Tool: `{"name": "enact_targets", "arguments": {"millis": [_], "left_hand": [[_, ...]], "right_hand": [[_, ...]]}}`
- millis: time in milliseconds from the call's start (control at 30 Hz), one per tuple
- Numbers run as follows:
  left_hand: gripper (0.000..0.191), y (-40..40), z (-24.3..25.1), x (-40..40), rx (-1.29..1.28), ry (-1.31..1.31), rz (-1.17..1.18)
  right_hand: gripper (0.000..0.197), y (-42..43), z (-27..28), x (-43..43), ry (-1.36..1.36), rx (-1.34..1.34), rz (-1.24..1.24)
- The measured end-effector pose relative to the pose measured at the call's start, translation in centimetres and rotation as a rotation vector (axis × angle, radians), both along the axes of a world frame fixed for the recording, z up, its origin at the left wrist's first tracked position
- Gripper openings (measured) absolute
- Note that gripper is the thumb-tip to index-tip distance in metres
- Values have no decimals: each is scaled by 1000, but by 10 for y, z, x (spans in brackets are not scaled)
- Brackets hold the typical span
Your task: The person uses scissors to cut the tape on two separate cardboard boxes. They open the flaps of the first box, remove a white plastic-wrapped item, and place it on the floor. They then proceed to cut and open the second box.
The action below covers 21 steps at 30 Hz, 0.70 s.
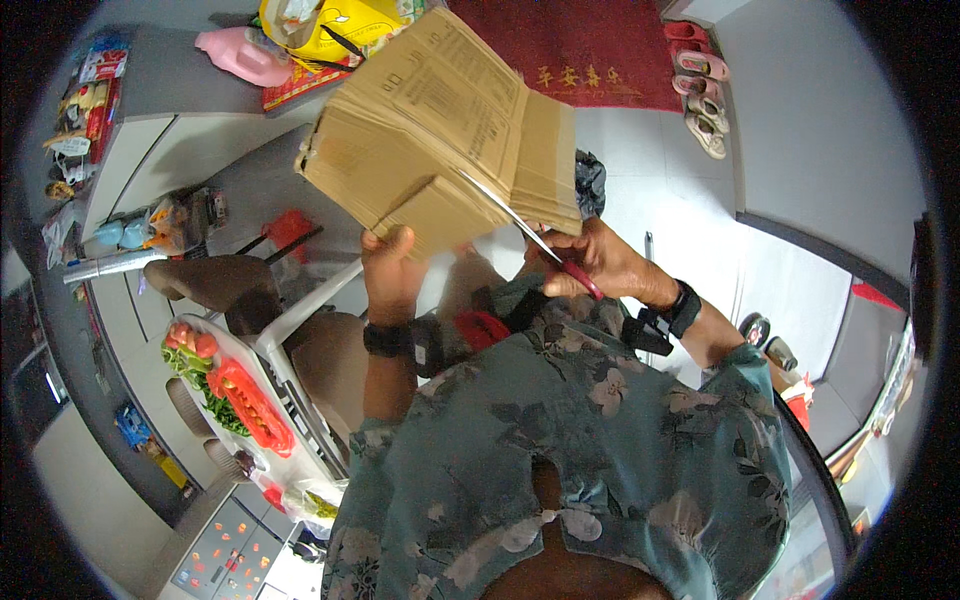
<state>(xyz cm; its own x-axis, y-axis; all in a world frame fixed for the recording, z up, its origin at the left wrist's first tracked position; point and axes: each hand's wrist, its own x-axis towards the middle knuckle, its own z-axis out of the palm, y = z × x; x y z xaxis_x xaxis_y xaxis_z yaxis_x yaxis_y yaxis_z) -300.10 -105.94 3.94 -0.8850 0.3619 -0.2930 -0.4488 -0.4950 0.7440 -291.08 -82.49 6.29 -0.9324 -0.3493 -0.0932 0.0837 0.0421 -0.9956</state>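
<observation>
A partly flattened brown cardboard box [442, 120] with printed panels is held up before me. My left hand [392, 270] grips its lower edge near a folded flap, thumb on the front. My right hand [596, 262] holds scissors [544, 246] with dark red handles at the box's lower right corner. The long blade points up and left across the face of the cardboard. Whether the blades are apart, and whether my right fingers also touch the cardboard, I cannot tell.
A dining table [315, 465] with vegetables stands at the left, chairs beside it. Beyond the box are a yellow bag [360, 30], a pink jug [244, 56] and a red mat [592, 52]. Shoes [705, 124] line the right wall. A black plastic bag [590, 182] lies behind the box.
</observation>
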Motion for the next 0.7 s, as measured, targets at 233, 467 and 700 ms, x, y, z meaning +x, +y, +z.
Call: {"name": "enact_targets", "arguments": {"millis": [233, 467, 700], "left_hand": [[55, 1, 8, 6, -150, -7, -150], [56, 4, 7, 10, -63, -9, -140], [55, 4, 10, 10, -236, 18, -180]], "right_hand": [[51, -11, 9, 6, -248, -443, -142], [45, -6, -5, 14, -146, -289, -142], [50, 4, -7, 10, -173, -27, -19]]}}
